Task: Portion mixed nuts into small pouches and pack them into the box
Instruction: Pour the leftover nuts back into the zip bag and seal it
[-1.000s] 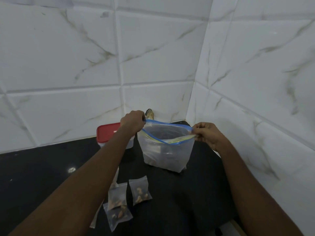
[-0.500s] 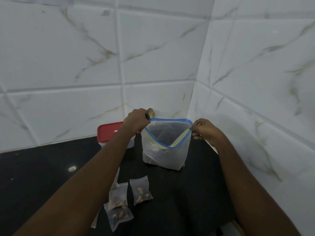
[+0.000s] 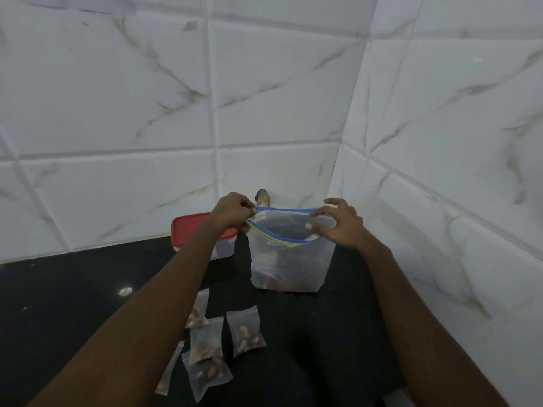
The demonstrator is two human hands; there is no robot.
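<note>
Head view looks down along both of my forearms into a corner of the black counter, with the white marbled wall tiles behind and to the right. My left hand pinches the left end of the blue zip rim of the large zip bag between thumb and curled fingers. My right hand is curled over the right end of the same rim, index tip on the far blue edge and thumb tip hanging over the mouth, which gapes between the two hands. The bag stands upright on the counter near the far right corner, and a few nuts show dimly at its bottom.

The box, clear with a red lid, sits just left of the bag against the far wall, partly hidden by my left forearm. The small pouches, each with nuts inside, lie flat on the counter nearer to me, left of centre; some overlap one another and two slip under my left forearm. They lie apart from both bag and box.
</note>
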